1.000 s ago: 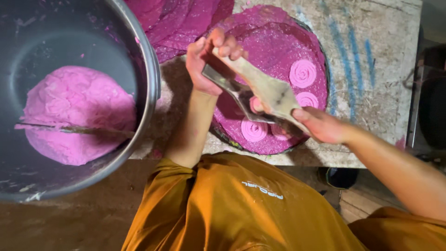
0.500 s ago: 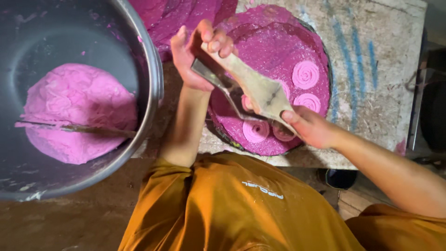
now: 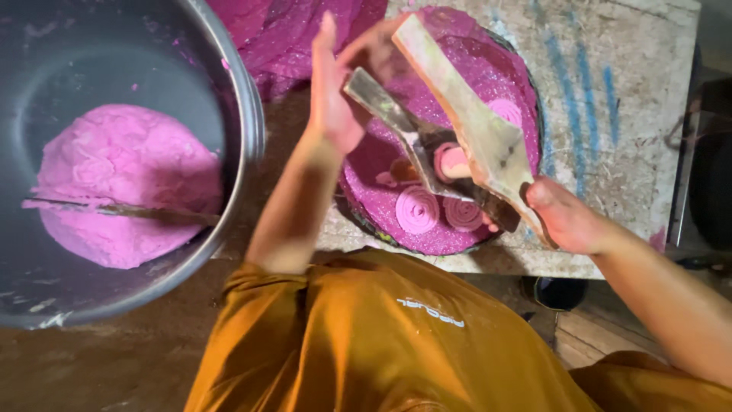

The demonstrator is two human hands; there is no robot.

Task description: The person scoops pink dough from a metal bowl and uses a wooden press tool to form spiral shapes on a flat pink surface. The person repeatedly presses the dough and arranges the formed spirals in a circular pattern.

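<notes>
A big bowl (image 3: 244, 114) sits at the left, with a mound of dough (image 3: 126, 183) in it and a flat tool (image 3: 130, 210) lying across the dough. To the right, on the table (image 3: 633, 114), rests a round tray (image 3: 503, 229) — spiral pieces (image 3: 417, 210) lie on its near part. Above the tray, the left hand (image 3: 335, 99) and right hand (image 3: 568, 217) meet at two paddles (image 3: 465, 122) — one crossing the other

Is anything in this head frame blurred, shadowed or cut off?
Head view: the left hand and wooden paddle are motion-blurred; the pink dough in the metal bowl is sharp; the bowl's rim is cropped, its interior shaded.
</notes>
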